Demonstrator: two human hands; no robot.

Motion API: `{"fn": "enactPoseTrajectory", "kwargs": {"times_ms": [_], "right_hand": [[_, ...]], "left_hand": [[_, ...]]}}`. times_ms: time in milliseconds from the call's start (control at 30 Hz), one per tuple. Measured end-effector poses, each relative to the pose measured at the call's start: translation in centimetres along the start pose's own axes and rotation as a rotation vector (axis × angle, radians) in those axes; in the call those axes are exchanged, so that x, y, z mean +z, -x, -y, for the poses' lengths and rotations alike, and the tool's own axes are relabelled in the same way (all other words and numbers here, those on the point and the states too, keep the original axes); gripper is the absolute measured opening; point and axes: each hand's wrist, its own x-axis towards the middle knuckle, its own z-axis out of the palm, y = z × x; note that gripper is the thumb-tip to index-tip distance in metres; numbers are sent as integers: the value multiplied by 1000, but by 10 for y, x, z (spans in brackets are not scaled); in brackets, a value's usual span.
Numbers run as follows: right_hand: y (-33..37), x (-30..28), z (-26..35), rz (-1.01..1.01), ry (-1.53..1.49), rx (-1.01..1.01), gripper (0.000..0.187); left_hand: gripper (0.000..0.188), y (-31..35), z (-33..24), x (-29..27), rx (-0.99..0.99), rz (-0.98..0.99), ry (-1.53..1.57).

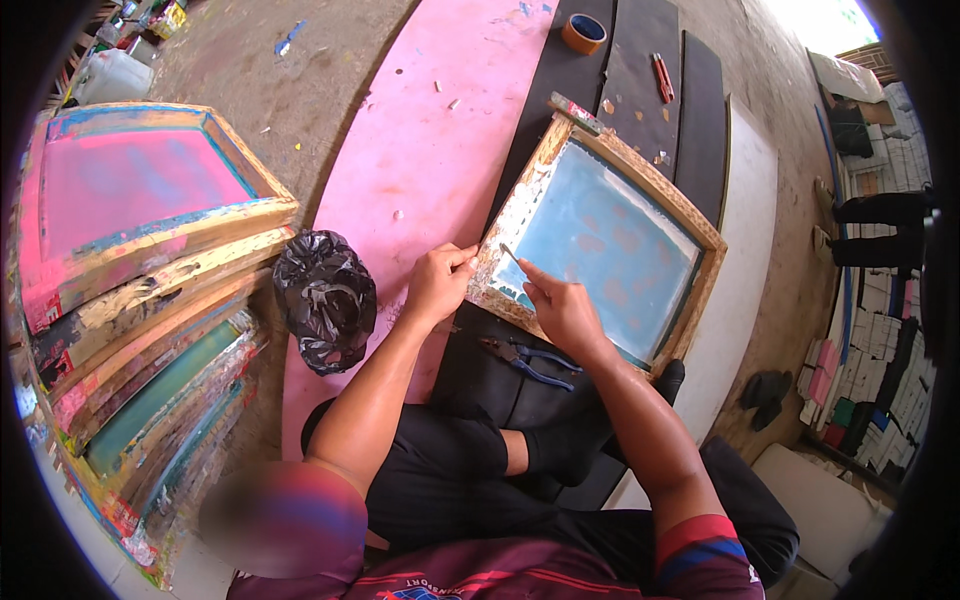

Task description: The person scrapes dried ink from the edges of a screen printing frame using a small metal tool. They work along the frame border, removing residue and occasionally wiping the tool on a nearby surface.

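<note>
A: Where's the screen (603, 250)?
B: On the black boards (705, 135), in front of the person.
A: Why two hands?
B: Left hand (442, 287): fingers pinched on the near-left rim (650, 186), probably steadying it. Right hand (565, 315): fingers clamped on a thin tool (510, 254), gripped near the tip, likely for control. Pliers (530, 362) lie close by, presumably for easy reach.
A: Looks?
B: Blue mesh (625, 275), brownish blotches, patchy white along the left; stained wooden rim.
</note>
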Motion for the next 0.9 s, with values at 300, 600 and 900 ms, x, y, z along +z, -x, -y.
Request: {"fn": "enactPoseTrajectory", "kwargs": {"times_ms": [300, 600, 900], "right_hand": [[-15, -21, -10, 417, -598, 558, 45], [9, 2, -18, 40, -257, 169, 38], [29, -4, 24, 63, 207, 125, 41]], "left_hand": [[30, 2, -8, -6, -87, 51, -15], [33, -2, -8, -4, -81, 65, 28], [34, 0, -7, -6, -177, 26, 65]]}}
